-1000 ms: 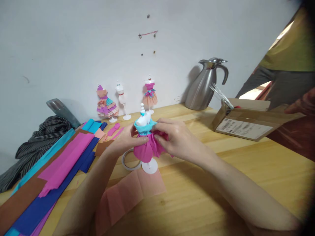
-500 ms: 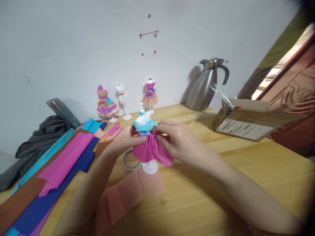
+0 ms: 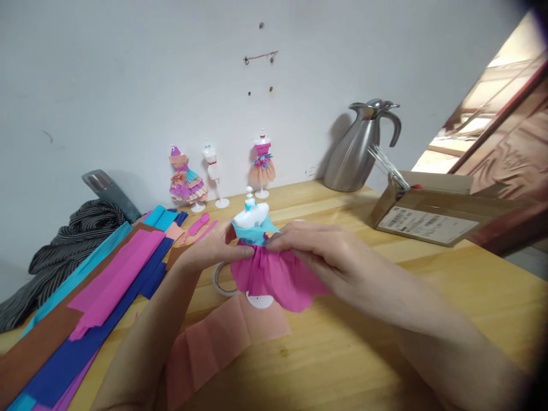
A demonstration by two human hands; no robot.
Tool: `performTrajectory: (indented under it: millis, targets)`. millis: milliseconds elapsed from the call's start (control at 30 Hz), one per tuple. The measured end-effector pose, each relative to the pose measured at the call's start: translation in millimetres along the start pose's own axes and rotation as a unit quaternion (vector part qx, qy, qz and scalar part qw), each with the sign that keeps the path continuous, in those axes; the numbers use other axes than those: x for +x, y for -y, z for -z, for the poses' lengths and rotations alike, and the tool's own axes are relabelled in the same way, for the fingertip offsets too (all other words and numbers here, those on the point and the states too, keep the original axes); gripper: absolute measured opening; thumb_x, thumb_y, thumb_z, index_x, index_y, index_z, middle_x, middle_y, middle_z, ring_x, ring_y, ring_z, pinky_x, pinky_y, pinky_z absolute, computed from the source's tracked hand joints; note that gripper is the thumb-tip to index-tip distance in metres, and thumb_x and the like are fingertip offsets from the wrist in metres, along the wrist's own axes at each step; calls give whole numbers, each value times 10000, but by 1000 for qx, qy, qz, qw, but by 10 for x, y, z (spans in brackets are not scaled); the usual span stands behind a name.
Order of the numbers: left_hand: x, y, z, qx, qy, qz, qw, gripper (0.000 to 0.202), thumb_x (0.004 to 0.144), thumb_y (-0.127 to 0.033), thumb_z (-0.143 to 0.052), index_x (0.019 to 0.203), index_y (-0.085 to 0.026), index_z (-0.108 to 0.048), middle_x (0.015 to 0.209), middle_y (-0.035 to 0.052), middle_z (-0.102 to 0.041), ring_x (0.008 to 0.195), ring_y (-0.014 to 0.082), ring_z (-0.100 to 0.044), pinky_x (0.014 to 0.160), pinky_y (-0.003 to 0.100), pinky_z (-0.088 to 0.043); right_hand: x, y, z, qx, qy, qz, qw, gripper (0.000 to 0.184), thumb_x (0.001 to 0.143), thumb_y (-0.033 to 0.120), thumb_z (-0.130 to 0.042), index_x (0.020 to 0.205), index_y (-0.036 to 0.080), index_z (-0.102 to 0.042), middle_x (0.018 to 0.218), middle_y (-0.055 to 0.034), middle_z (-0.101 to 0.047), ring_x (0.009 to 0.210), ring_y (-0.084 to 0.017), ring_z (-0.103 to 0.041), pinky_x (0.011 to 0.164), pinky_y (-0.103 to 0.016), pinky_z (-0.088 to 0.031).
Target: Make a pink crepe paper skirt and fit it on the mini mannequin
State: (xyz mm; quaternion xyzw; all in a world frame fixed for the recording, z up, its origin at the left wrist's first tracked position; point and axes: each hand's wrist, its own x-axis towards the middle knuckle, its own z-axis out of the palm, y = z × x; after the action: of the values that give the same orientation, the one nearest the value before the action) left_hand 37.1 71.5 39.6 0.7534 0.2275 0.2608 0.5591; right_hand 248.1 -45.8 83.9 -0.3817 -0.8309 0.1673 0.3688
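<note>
A small white dress form (image 3: 252, 217) stands before me on a round base, wearing a turquoise paper top (image 3: 250, 233) and a magenta paper skirt (image 3: 278, 274). My left hand (image 3: 218, 245) is closed round its left side, the thumb pressing the skirt's waist and the other fingers hidden behind. At the waist's right side, my right hand (image 3: 321, 245) pinches the skirt's upper edge between thumb and fingers. A sheet of peach crepe paper (image 3: 222, 337) lies partly beneath the base, and a roll of tape (image 3: 220, 282) sits just behind it, partly covered.
Several coloured crepe paper strips (image 3: 107, 279) lie at the left beside a striped cloth (image 3: 72, 245). Three more dress forms stand along the wall, one in a ruffled dress (image 3: 187, 182). A steel jug (image 3: 353, 148) and an open cardboard box (image 3: 428, 214) occupy the right.
My right hand has shifted right, drawing the magenta skirt outward and widening it. The dress form has tilted and turned a little, with its white top showing more. My left hand has hardly moved.
</note>
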Motion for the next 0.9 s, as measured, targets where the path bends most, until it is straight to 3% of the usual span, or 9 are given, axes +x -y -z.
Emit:
performTrajectory:
  millis: [233,567,767,900]
  targets:
    - [6,-32,-7,11,-19,-24,999,427,697,-353,-800,1059,-172,-663,1044,99,-709,1014,279,-656,915,404,-505,-54,-8,46,32,39,-4,999,392,947,54,-406,1168,259,-656,1192,-61,-675,1105,-191,-620,971,-348,-478]
    - [-11,-7,12,13,15,-3,1000,552,715,-339,-787,1207,-157,-613,1243,122,-660,1203,303,-587,1001,398,-474,7,-72,80,23,12,-3,1000,267,921,70,-440,994,198,-663,979,-46,-733,891,-168,-672,789,-286,-514]
    - [-28,-28,9,7,22,19,1000,618,725,-368,-786,1261,-146,-572,1326,126,-617,1243,303,-559,1021,398,-460,13,-65,60,-42,6,-57,997,260,940,120,-406,985,150,-661,935,-80,-721,819,-182,-653,718,-301,-479]
    - [-39,-37,21,11,10,32,999,633,707,-391,-794,1250,-148,-577,1306,127,-626,1240,310,-555,1017,408,-460,18,-71,79,-102,47,-104,988,269,939,143,-397,929,157,-666,848,-69,-725,709,-170,-642,622,-278,-428]
